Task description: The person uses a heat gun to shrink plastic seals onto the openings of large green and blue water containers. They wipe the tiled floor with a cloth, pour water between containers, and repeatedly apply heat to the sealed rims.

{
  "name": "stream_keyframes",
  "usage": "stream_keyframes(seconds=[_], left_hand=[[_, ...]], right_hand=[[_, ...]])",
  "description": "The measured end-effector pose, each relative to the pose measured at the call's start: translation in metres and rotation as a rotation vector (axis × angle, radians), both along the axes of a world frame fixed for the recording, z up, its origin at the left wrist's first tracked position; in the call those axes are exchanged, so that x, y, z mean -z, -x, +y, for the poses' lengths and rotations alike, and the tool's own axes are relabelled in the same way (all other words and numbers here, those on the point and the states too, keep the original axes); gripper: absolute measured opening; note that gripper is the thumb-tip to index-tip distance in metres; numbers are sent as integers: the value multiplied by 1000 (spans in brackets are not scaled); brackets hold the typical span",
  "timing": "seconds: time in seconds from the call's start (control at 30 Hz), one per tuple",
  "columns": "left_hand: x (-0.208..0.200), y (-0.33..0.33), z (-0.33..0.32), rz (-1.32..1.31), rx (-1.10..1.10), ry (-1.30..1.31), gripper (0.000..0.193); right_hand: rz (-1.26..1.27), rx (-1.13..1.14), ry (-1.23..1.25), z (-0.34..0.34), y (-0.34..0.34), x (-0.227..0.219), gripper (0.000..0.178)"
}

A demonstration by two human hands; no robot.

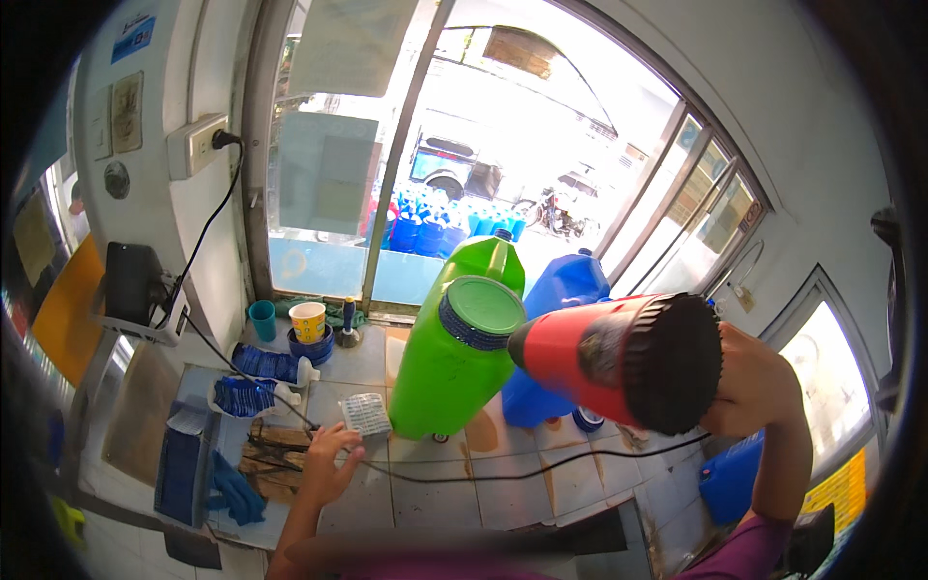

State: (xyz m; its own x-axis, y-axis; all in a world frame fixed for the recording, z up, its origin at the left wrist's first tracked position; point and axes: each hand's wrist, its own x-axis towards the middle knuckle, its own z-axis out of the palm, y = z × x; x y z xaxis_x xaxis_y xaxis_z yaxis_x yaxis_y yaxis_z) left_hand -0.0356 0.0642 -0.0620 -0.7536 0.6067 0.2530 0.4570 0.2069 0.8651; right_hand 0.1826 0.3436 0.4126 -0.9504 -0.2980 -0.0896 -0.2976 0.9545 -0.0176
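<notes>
My right hand (739,387) is closed round a red heat gun (590,353) with a black ribbed rear end. Its dark nozzle points left, close to the wide green cap (486,307) of a bright green jug (445,377); a dark blue band circles that cap. A blue jug (546,387) stands just behind, partly covered by the heat gun. Low over the counter, my left hand (333,464) has its fingers apart. A black power cord (503,478) passes beneath it; whether they touch is unclear. Just beyond its fingertips lies a small pale printed bundle (366,415).
Blue ring-like stacks (263,363), a yellow cup (307,322), a teal cup (262,319) and a brush (348,324) are at the counter's back left. A blue bin (182,469) and blue cloth (235,488) lie nearer. The cord runs from a wall outlet (198,145). A window stands behind.
</notes>
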Motion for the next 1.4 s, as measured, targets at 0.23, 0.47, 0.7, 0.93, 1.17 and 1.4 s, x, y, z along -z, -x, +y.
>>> stream_keyframes(seconds=[0.23, 0.47, 0.7, 0.93, 1.17, 1.4], left_hand=[[37, -61, -39, 272, -140, 205, 58], [81, -58, -32, -612, -99, -169, 73], [112, -39, 4, -934, -114, -602, 54], [58, -44, 5, -1060, -169, -1085, 34], [-3, -59, -2, -974, -239, -1338, 28], [-17, -62, -23, -1081, -401, -1185, 24]], right_hand=[[-194, -32, -47, -79, 85, -27, 37], [-349, 152, -187, -104, 189, -46, 42], [-394, 537, 176, -20, 257, -61, 52], [-260, 805, 730, 158, 201, -29, 55], [-144, 837, 1229, 215, 45, 62, 61], [355, 800, 1811, 104, -68, 229, 68]])
